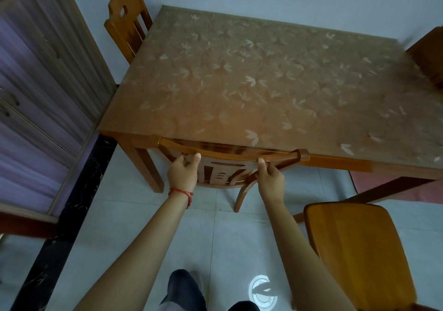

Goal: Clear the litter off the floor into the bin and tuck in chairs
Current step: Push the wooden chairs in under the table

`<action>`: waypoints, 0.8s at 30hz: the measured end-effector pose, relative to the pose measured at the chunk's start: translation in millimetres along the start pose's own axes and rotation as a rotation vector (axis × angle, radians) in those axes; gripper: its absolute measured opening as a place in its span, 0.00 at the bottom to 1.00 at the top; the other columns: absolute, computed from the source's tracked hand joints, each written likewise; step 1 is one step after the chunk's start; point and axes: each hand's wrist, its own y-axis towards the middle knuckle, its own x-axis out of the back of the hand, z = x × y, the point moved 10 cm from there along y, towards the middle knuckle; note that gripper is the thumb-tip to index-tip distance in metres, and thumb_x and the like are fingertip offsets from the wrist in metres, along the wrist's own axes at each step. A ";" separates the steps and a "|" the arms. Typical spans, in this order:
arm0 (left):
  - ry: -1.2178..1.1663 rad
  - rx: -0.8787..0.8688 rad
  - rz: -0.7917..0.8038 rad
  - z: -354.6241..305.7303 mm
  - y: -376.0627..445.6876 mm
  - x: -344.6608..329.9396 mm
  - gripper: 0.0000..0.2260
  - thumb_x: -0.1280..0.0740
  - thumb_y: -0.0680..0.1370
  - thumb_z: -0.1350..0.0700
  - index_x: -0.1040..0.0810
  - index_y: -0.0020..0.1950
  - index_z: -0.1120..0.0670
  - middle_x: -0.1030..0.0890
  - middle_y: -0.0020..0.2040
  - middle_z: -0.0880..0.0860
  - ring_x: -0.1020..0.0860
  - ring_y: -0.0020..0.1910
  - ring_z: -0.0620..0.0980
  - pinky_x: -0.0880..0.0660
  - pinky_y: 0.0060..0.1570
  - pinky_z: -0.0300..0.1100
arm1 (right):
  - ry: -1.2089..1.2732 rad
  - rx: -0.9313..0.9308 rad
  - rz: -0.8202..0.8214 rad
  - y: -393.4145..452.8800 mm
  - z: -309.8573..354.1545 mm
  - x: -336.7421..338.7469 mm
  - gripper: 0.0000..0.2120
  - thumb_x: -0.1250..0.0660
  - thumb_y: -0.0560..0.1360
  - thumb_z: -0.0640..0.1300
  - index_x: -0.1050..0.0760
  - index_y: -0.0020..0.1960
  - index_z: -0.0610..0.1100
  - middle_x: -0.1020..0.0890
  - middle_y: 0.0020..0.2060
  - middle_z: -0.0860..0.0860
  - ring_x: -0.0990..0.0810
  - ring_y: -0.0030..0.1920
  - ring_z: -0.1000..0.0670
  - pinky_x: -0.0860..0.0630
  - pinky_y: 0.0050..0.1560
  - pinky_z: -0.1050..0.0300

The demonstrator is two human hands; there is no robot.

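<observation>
A wooden chair (230,153) stands pushed against the near edge of the wooden table (251,75), its seat under the tabletop. My left hand (183,173), with a red string at the wrist, grips the left part of the chair's curved top rail. On the right part of the same rail sits my right hand (269,179), also gripping it. A second wooden chair (354,250) is out from the table at the lower right, only its seat showing. No litter or bin is in view.
A third chair (128,20) sits at the table's far left end and part of a fourth (426,54) at the right end. A cabinet with ribbed doors (40,90) lines the left wall. A red mat (383,186) lies under the table. A floor drain (262,291) sits near my feet.
</observation>
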 end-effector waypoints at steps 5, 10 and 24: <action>0.207 -0.070 0.097 11.0 -25.8 2.2 0.24 0.37 0.77 0.50 0.34 0.69 0.60 0.30 0.68 0.60 0.33 0.68 0.58 0.35 0.65 0.50 | -0.093 0.127 0.046 -35.1 1.5 18.1 0.14 0.42 0.79 0.48 0.25 0.58 0.40 0.23 0.47 0.54 0.25 0.51 0.55 0.31 0.51 0.60; 0.396 -0.273 0.161 7.3 -67.0 -0.7 0.24 0.38 0.77 0.50 0.37 0.71 0.57 0.36 0.72 0.58 0.39 0.71 0.56 0.40 0.69 0.50 | -0.278 0.261 0.084 -64.9 -13.5 33.8 0.23 0.40 0.77 0.52 0.35 0.70 0.43 0.26 0.65 0.46 0.29 0.66 0.46 0.30 0.63 0.49; 0.659 -0.658 0.333 -24.3 -195.1 -85.9 0.25 0.40 0.78 0.49 0.39 0.72 0.57 0.40 0.74 0.55 0.45 0.74 0.54 0.47 0.71 0.47 | -0.572 0.309 -0.055 -137.1 -83.5 149.4 0.29 0.43 0.77 0.55 0.42 0.73 0.43 0.37 0.73 0.46 0.41 0.73 0.47 0.43 0.72 0.51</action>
